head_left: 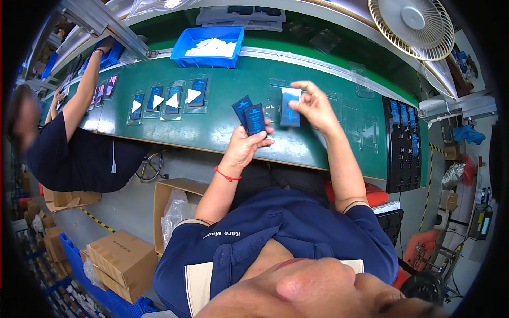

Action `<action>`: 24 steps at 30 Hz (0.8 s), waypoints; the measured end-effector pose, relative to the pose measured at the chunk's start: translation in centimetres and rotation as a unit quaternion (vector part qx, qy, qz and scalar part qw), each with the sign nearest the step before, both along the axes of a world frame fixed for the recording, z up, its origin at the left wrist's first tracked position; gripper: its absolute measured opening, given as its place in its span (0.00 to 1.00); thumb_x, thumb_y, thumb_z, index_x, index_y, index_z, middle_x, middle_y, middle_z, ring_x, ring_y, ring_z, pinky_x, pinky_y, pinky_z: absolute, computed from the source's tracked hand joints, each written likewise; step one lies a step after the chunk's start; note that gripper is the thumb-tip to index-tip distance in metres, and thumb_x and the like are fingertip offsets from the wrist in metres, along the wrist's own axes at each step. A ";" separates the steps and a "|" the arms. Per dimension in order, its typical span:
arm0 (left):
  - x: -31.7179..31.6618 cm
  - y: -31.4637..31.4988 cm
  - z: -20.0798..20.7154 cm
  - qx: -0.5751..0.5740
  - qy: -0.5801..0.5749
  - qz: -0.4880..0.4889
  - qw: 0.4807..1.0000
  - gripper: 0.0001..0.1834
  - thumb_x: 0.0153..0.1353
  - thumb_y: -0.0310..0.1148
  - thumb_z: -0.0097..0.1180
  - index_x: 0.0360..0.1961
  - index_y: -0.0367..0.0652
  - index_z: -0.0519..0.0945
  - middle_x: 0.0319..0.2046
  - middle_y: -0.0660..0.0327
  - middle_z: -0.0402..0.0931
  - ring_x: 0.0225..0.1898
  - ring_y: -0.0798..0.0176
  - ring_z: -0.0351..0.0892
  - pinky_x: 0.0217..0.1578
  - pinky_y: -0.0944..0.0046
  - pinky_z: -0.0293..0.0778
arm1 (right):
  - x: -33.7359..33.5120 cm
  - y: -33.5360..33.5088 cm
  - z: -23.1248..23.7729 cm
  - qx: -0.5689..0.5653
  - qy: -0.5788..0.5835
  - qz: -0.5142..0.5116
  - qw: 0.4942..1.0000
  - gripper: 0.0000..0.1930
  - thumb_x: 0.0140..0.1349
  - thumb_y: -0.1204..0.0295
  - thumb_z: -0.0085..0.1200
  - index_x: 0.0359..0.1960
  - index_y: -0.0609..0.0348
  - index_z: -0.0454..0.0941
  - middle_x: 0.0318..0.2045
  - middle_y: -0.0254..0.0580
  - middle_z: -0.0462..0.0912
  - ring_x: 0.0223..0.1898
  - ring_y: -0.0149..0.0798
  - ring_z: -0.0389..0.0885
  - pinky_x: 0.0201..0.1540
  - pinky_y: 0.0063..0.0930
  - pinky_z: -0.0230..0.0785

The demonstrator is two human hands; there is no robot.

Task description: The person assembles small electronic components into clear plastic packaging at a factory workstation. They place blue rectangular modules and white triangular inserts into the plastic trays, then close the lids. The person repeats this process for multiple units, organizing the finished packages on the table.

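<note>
My left hand (244,148) is closed around two flat dark phone batteries (256,120), fanned so that one partly covers the other. They are held above the green bench near its front edge. Thumb and fingers of my right hand (316,108) pinch the side of another phone battery (290,114), which looks pale at its top and slightly blurred. It is over a clear plastic tray (273,100); whether it rests in it I cannot tell. To the left, several clear trays hold dark batteries with white triangular pieces (173,100) on them.
A blue bin (208,61) of white pieces stands at the back. More clear trays (351,124) lie right of my right hand. A black rack (401,146) with blue-faced batteries is at the bench's right end. A fan (412,18) stands behind; a co-worker (79,132) works at left.
</note>
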State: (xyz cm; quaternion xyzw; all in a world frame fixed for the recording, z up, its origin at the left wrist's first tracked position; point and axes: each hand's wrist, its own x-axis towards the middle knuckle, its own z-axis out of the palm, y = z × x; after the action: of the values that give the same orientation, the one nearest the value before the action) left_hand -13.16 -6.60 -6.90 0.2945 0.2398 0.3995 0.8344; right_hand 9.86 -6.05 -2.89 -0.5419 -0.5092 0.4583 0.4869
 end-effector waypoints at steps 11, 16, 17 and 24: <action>-0.9 0.5 -0.1 -0.070 -0.098 0.022 0.992 0.15 0.68 0.25 0.46 0.55 0.36 0.68 0.51 0.51 0.73 0.55 0.50 0.74 0.52 0.45 0.77 | -3.0 1.8 -1.2 0.059 -0.520 -0.066 0.849 0.19 0.52 0.58 0.65 0.41 0.54 0.77 0.30 0.45 0.83 0.40 0.49 0.81 0.46 0.44 0.66; -0.8 0.5 -0.4 -0.067 -0.111 0.026 0.991 0.16 0.69 0.27 0.45 0.56 0.35 0.68 0.53 0.49 0.72 0.56 0.49 0.73 0.52 0.45 0.77 | -3.4 1.5 -1.1 0.098 -0.615 -0.025 0.782 0.13 0.54 0.58 0.61 0.34 0.53 0.79 0.29 0.42 0.83 0.38 0.45 0.78 0.45 0.42 0.63; -0.8 0.4 -0.5 -0.064 -0.096 0.030 0.993 0.16 0.69 0.26 0.45 0.56 0.35 0.68 0.53 0.50 0.72 0.56 0.50 0.73 0.52 0.45 0.77 | -3.5 1.5 -0.9 0.102 -0.627 -0.018 0.772 0.13 0.55 0.58 0.61 0.32 0.53 0.79 0.29 0.42 0.83 0.38 0.44 0.78 0.44 0.41 0.63; -0.1 0.1 0.8 -0.020 -0.011 0.045 0.999 0.16 0.66 0.24 0.49 0.55 0.35 0.70 0.48 0.53 0.77 0.49 0.55 0.80 0.42 0.55 0.84 | -2.9 0.7 -0.5 0.187 -0.584 -0.091 0.785 0.19 0.54 0.57 0.62 0.46 0.49 0.81 0.25 0.38 0.82 0.36 0.42 0.78 0.44 0.40 0.63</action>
State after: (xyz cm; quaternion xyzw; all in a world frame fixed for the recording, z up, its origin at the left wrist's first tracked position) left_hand -13.23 -6.46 -6.14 0.2619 0.2516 0.4349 0.8240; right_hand 6.95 -5.40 -3.39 -0.6480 -0.7205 -0.0965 0.2273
